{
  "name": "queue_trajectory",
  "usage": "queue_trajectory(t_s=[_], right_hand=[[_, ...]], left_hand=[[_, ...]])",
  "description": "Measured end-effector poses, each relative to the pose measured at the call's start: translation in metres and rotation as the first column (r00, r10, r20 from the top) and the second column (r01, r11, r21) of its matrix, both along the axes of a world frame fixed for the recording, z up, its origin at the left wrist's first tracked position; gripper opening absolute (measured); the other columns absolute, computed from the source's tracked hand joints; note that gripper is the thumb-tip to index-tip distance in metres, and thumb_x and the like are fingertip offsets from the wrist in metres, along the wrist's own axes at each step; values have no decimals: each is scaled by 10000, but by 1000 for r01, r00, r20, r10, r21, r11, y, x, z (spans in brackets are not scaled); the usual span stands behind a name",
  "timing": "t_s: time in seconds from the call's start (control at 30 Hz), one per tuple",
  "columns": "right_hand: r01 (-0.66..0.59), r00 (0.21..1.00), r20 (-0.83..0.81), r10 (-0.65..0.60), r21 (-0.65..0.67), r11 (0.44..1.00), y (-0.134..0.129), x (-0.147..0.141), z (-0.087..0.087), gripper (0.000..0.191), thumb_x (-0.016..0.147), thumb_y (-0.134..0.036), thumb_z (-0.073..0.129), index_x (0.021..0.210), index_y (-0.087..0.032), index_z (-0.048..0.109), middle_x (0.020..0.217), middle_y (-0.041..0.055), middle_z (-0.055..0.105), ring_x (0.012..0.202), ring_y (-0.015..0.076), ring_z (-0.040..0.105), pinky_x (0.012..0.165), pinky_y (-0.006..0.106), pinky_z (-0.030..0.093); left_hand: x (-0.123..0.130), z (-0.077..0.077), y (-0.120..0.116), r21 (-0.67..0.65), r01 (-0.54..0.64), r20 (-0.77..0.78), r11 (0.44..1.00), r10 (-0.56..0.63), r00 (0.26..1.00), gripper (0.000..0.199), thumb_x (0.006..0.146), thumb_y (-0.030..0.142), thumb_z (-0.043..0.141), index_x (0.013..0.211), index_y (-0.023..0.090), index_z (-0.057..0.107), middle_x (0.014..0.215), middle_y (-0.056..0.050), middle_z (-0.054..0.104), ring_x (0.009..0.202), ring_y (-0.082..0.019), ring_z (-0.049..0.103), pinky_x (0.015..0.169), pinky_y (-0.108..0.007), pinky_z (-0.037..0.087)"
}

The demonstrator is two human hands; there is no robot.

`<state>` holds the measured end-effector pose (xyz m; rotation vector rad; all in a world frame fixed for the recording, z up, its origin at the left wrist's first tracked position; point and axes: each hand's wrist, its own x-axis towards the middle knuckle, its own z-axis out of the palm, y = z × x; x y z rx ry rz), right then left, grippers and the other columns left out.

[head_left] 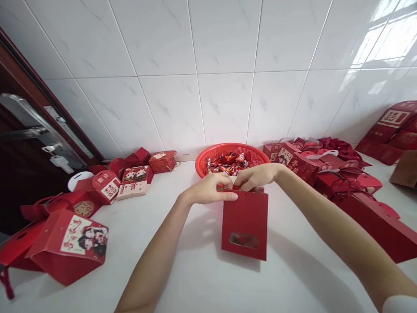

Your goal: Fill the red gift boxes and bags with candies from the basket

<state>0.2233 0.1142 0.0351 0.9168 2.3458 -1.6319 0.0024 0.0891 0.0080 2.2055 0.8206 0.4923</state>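
Pinching the red box [244,217] by its top edge at mid-dial is our left hand [211,189]; our right hand [257,176] dips into its mouth, partly hidden, so we cannot tell its grip. Towards twelve, our hands partly block the basket [199,162] of sweets [230,161]; gift boxes [106,188] crowd the tabletop [202,282] around nine and three.

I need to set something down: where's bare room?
Bare tabletop lies between the left-side boxes and your left forearm, and between that and your right forearm, nearer you than the held red box. Crowded: far left, the right with its jumbled cartons, and by the wall, where the basket stands.
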Motion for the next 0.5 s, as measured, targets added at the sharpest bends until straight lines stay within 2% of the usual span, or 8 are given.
queue_trajectory(t_s=[0.13, 0.27, 0.4, 0.5], right_hand=[[3, 979, -201, -43, -195, 981, -1, -1, -7, 158, 796, -294, 679, 781, -137, 667, 640, -23, 627, 558, 101, 572, 532, 225, 470], [17, 978, -185, -100, -407, 913, -7, -3, -37, 211, 746, -278, 760, 856, -112, 692, 781, 40, 735, 724, 166, 706, 672, 280, 573], [51, 933, -290, -213, -479, 876, -9, 2, -71, 238, 774, -311, 751, 877, -102, 699, 857, 85, 763, 817, 201, 738, 749, 318, 602], [66, 923, -298, -243, -499, 864, -13, 4, -88, 253, 783, -320, 748, 900, -101, 699, 875, 94, 765, 842, 211, 746, 767, 325, 610]], left_hand=[[-5, 0, 5, -135, 121, 110, 983, -106, 988, 362, 830, 479, 693, 679, 174, 569, 764, 6, 524, 717, -133, 477, 674, -271, 410], [-4, -9, 12, -217, 201, 24, 955, -200, 979, 412, 808, 513, 710, 656, 175, 530, 705, 26, 471, 675, -122, 433, 607, -255, 351], [0, -18, 16, -273, 209, -16, 939, -222, 975, 422, 818, 538, 699, 676, 176, 536, 683, 36, 478, 648, -112, 423, 593, -247, 336], [2, -21, 16, -263, 220, -47, 939, -240, 970, 396, 808, 529, 715, 695, 170, 592, 711, 21, 544, 682, -125, 478, 621, -247, 370]])
